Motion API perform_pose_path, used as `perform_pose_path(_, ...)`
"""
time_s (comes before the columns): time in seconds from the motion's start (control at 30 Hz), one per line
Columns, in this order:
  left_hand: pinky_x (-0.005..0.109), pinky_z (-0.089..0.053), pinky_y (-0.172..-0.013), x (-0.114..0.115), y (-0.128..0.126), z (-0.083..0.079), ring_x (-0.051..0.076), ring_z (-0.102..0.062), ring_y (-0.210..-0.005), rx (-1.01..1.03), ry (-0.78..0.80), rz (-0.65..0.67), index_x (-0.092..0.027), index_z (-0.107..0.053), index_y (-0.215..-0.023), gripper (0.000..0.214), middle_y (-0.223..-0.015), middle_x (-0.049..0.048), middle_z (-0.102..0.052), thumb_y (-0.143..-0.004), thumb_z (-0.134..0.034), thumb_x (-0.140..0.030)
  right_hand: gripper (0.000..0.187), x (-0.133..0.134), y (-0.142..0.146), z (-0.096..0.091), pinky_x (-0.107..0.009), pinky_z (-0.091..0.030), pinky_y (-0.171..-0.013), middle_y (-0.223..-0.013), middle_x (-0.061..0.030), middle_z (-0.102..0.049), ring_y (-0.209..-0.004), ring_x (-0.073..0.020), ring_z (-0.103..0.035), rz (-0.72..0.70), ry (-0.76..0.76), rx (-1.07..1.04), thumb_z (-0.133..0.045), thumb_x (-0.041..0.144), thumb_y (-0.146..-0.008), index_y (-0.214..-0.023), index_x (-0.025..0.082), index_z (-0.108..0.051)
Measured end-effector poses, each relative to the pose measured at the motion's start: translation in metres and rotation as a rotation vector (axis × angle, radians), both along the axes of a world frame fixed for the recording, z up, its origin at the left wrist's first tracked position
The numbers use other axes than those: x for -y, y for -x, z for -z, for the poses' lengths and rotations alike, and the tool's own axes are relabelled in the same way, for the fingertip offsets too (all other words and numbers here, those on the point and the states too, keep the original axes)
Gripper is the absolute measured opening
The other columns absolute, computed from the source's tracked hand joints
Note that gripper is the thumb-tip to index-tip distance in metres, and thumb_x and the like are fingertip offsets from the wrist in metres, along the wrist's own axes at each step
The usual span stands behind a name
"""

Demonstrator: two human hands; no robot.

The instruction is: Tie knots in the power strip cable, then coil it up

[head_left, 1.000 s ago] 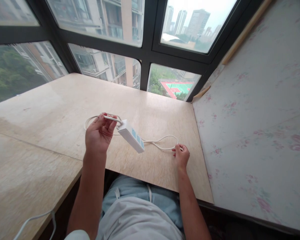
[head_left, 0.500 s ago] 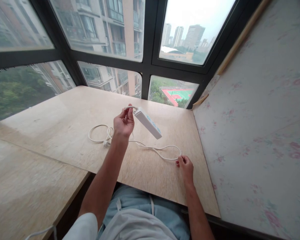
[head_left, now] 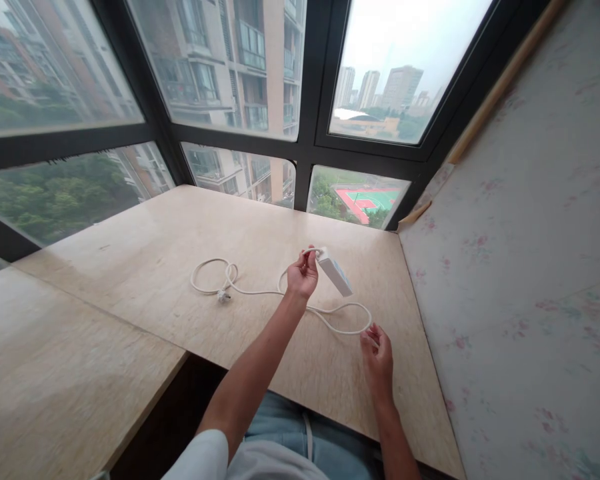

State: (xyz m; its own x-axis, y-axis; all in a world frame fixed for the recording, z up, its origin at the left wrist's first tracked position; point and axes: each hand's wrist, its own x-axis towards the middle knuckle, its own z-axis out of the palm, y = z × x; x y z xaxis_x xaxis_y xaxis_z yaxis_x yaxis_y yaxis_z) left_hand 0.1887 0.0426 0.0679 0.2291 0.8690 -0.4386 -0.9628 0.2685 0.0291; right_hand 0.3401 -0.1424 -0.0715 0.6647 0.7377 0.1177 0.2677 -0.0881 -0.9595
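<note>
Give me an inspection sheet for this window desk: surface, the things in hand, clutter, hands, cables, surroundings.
Surface: pale wooden board, bare apart from the cord.
Things in hand: white power strip, lifted off the board and tilted.
Clutter: nothing seen.
Hands: left hand grips the strip's cord end; right hand pinches the cord loop near the board's front edge.
Cables: white cord runs from the strip across the board, coiled at the left, ending in a plug lying flat.
Surroundings: dark-framed window ahead; floral wall panel on the right.
</note>
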Motion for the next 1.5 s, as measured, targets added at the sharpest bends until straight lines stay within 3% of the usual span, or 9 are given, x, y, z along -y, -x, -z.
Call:
perform_pose_path(0.13, 0.016, -0.059, -0.073, 0.006, -0.010, 0.010, 0.013, -0.071, -0.082, 0.002, 0.009, 0.044, -0.007, -0.064, -0.093, 0.024, -0.078, 0.0077, -0.069, -0.096, -0.040, -0.005, 0.057, 0.000, 0.008, -0.005, -0.043, -0.050, -0.087, -0.119, -0.0173, -0.057, -0.103, -0.0266, -0.058, 0.009, -0.046, 0.116, -0.057, 0.055, -0.082, -0.120, 0.013, -0.056)
perform_pose_path(0.33, 0.015, -0.059, -0.074, 0.008, -0.018, 0.019, 0.011, -0.071, -0.082, 0.000, 0.000, 0.070, -0.007, -0.065, -0.096, 0.025, -0.078, 0.0068, -0.070, -0.096, -0.040, -0.005, 0.053, -0.008, 0.003, -0.015, -0.044, -0.052, -0.087, -0.123, -0.0175, -0.057, -0.109, -0.0271, -0.057, -0.018, -0.117, 0.130, -0.054, 0.050, -0.086, -0.127, 0.015, -0.053)
perform_pose_path(0.5, 0.014, -0.059, -0.067, 0.010, -0.025, 0.026, 0.010, -0.071, -0.075, 0.043, 0.018, 0.092, -0.008, -0.064, -0.094, 0.026, -0.074, 0.0055, -0.069, -0.097, -0.038, -0.006, 0.055, -0.016, -0.015, -0.023, -0.050, -0.047, -0.097, -0.133, -0.0170, -0.052, -0.122, -0.0284, -0.051, -0.076, -0.143, 0.376, -0.056, 0.042, -0.088, -0.136, 0.019, -0.046)
perform_pose_path(0.77, 0.008, -0.056, -0.065, 0.022, -0.043, 0.041, 0.007, -0.069, -0.069, 0.075, -0.041, 0.201, -0.009, -0.065, -0.091, 0.031, -0.070, 0.0043, -0.067, -0.098, -0.035, -0.007, 0.070, -0.059, -0.042, -0.043, -0.051, -0.039, -0.108, -0.144, -0.0168, -0.046, -0.134, -0.0295, -0.043, -0.291, -0.145, 0.552, -0.061, 0.042, -0.085, -0.146, 0.020, -0.036)
perform_pose_path(0.93, 0.008, -0.055, -0.065, 0.026, -0.048, 0.046, 0.006, -0.069, -0.069, -0.011, -0.090, 0.237, -0.011, -0.064, -0.093, 0.027, -0.071, 0.0031, -0.067, -0.096, -0.038, -0.005, 0.065, -0.080, -0.054, -0.059, -0.045, -0.044, -0.102, -0.129, -0.0124, -0.061, -0.118, -0.0276, -0.057, -0.467, -0.115, 0.580, -0.069, 0.041, -0.079, -0.138, 0.022, -0.049)
perform_pose_path(1.03, 0.017, -0.058, -0.075, 0.026, -0.045, 0.046, 0.010, -0.071, -0.079, -0.079, -0.124, 0.240, -0.011, -0.065, -0.097, 0.022, -0.078, 0.0058, -0.069, -0.093, -0.044, -0.006, 0.057, -0.082, -0.064, -0.064, -0.044, -0.044, -0.101, -0.126, -0.0105, -0.063, -0.117, -0.0261, -0.057, -0.431, -0.085, 0.577, -0.068, 0.040, -0.079, -0.132, 0.024, -0.055)
perform_pose_path(1.17, 0.035, -0.055, -0.093, 0.034, -0.025, 0.045, 0.022, -0.068, -0.101, -0.189, -0.300, 0.355, -0.008, -0.066, -0.095, 0.014, -0.100, 0.0159, -0.070, -0.088, -0.055, -0.014, 0.057, -0.082, -0.086, -0.062, -0.044, -0.044, -0.099, -0.121, -0.0136, -0.064, -0.112, -0.0266, -0.058, -0.263, -0.098, 0.570, -0.066, 0.044, -0.079, -0.129, 0.019, -0.058)
perform_pose_path(1.33, 0.036, -0.052, -0.094, 0.055, 0.030, 0.051, 0.022, -0.067, -0.102, -0.546, -0.540, 0.298, -0.012, -0.069, -0.102, 0.027, -0.105, 0.0112, -0.069, -0.075, -0.071, -0.016, 0.063, -0.085, -0.111, -0.053, -0.044, -0.043, -0.096, -0.116, -0.0168, -0.065, -0.106, -0.0282, -0.058, -0.030, -0.021, 0.576, -0.063, 0.051, -0.077, -0.126, 0.012, -0.060)
perform_pose_path(1.5, 0.032, -0.054, -0.079, 0.067, 0.091, 0.059, 0.018, -0.067, -0.088, -0.855, -0.529, 0.157, -0.014, -0.070, -0.095, 0.028, -0.097, 0.0081, -0.069, -0.071, -0.076, -0.026, 0.064, -0.088, -0.124, -0.043, -0.041, -0.043, -0.091, -0.113, -0.0200, -0.066, -0.102, -0.0301, -0.059, 0.079, 0.163, 0.619, -0.059, 0.052, -0.077, -0.123, 0.008, -0.062)
